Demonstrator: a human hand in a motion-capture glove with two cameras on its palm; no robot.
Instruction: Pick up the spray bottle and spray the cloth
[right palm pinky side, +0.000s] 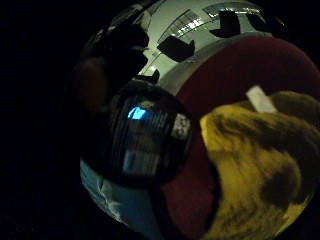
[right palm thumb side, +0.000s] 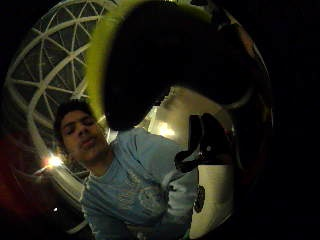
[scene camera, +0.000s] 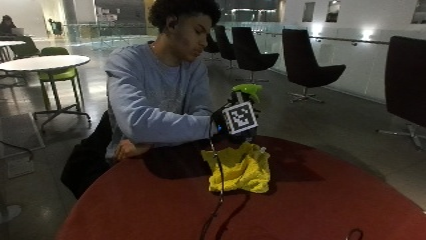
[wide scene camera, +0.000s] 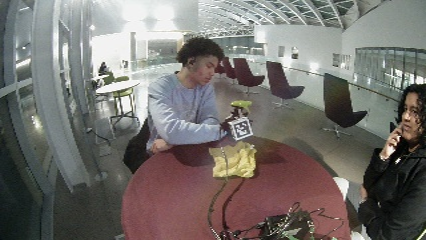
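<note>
Black-gloved right hand (scene camera: 229, 122) curled round dark spray bottle with lime-green plastic trigger head (scene camera: 245, 92), held upright above round dark-red table (scene camera: 333, 200), just over crumpled yellow fluffy cloth (scene camera: 239, 170). Cloth lying near table's edge on the person's side, small white tag (right palm pinky side: 260, 99) at one corner. Bare forearm resting on table edge. Glossy dark bottle body (right palm pinky side: 145, 135) carrying printed label, text unreadable. Open red surface all around cloth.
</note>
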